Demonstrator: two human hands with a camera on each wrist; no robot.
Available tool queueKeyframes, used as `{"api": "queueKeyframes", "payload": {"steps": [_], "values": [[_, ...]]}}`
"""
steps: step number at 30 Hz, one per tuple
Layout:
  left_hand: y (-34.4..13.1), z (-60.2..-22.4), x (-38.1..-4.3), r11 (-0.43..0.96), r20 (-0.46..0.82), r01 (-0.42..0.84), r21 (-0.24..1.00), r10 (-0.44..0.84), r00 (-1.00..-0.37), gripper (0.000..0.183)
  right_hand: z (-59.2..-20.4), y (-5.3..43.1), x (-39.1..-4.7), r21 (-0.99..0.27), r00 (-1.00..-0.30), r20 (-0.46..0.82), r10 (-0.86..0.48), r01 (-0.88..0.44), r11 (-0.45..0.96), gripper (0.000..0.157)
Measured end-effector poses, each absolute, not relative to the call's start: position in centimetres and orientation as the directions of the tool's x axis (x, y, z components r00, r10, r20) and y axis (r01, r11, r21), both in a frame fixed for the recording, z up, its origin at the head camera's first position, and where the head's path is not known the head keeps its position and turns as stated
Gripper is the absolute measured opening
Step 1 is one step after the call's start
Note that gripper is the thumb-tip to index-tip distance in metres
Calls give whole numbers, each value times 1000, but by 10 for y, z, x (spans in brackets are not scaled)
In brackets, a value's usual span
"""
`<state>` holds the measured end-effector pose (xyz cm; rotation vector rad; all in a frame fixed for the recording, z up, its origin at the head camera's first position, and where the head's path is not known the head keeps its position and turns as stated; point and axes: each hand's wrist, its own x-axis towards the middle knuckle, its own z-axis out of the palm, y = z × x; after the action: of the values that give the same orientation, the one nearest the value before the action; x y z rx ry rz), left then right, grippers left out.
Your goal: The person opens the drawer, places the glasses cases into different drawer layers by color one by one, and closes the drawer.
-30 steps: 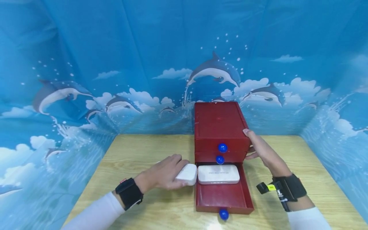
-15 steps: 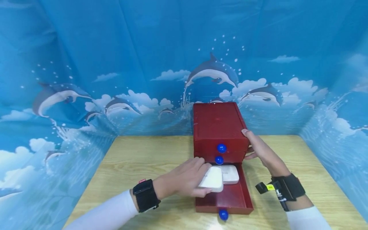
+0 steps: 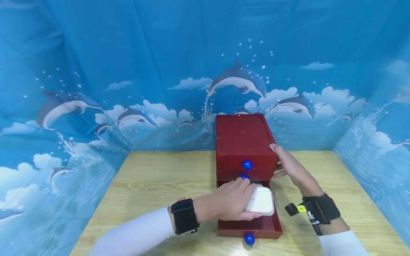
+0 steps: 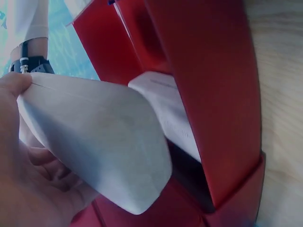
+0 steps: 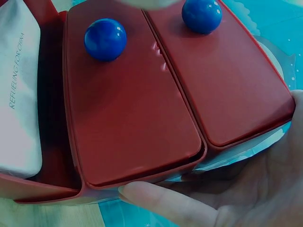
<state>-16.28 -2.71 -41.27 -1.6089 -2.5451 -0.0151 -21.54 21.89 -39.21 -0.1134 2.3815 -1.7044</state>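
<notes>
Over the pulled-out bottom drawer (image 3: 267, 234), my left hand (image 3: 229, 202) grips a white case (image 3: 262, 202) with rounded corners. Its underside shows large and tilted in the left wrist view. A second white case (image 4: 165, 109) lies at the back of that drawer, mostly hidden by the hand in the head view; lettering on this case (image 5: 19, 94) is readable in the right wrist view. My right hand (image 3: 294, 170) rests against the right side of the red drawer cabinet (image 3: 245, 137), thumb at the top edge, fingers extended along the side.
Two upper drawers with blue knobs (image 5: 105, 39) are closed. Another blue knob (image 3: 249, 239) sticks out from the bottom drawer's front. The cabinet stands on a wooden table (image 3: 166, 163), with a blue dolphin-print curtain (image 3: 179, 53) behind and at both sides.
My left hand has carried the white case rightward, from beside the drawer to above it, and now covers most of the other case. The right hand has stayed on the cabinet.
</notes>
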Motion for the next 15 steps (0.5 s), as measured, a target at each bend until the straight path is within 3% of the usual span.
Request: {"api": "queueKeyframes", "payload": {"steps": [7, 15], "values": [[-15, -427, -160, 527, 33, 849, 36, 848, -528, 77, -391, 218, -215, -943, -974, -127, -185, 60, 329, 78], [-9, -446, -154, 524, -31, 852, -11, 851, -524, 69, -391, 217, -215, -944, -976, -122, -182, 57, 326, 77]]}}
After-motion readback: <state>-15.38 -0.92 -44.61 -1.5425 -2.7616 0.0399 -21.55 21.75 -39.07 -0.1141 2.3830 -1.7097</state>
